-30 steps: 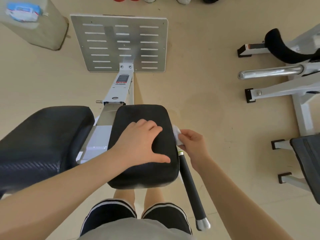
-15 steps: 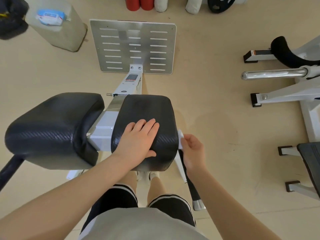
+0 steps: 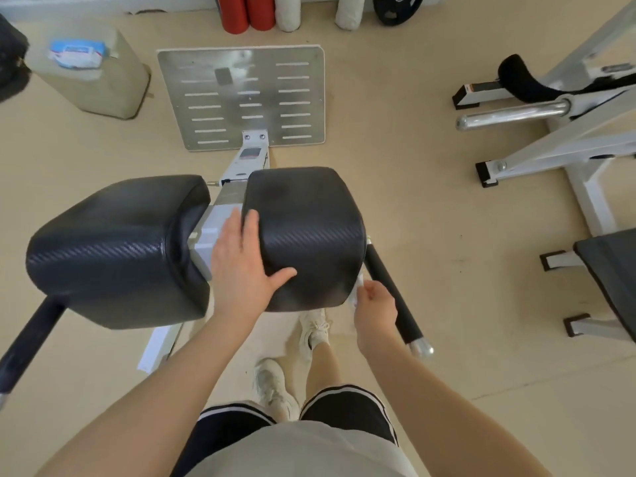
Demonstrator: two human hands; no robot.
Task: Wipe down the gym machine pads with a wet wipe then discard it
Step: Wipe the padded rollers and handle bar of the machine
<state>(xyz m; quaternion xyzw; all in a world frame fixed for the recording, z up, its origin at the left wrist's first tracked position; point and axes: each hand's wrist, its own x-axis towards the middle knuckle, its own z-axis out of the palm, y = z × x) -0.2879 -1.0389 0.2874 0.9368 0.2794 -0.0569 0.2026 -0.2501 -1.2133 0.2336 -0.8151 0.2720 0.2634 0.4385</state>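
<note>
Two black textured pads sit side by side on a white machine frame: the right pad (image 3: 309, 222) and the left pad (image 3: 117, 249). My left hand (image 3: 242, 266) lies flat on the right pad's left near corner, fingers spread, thumb on the pad's front face. My right hand (image 3: 373, 311) is at the pad's lower right corner, pinching a white wet wipe (image 3: 356, 292) against the pad's side. Most of the wipe is hidden by my fingers.
A black handle bar (image 3: 392, 290) slopes down just right of my right hand; another handle (image 3: 27, 342) is at far left. A slotted metal footplate (image 3: 241, 98) lies ahead. A pack of wipes (image 3: 76, 54) rests on a beige box. White gym frames (image 3: 568, 139) stand at right.
My right hand with the wipe has slid down the right pad's side toward its near corner. My left hand has shifted from the pad's top to its left edge. The view has pulled back.
</note>
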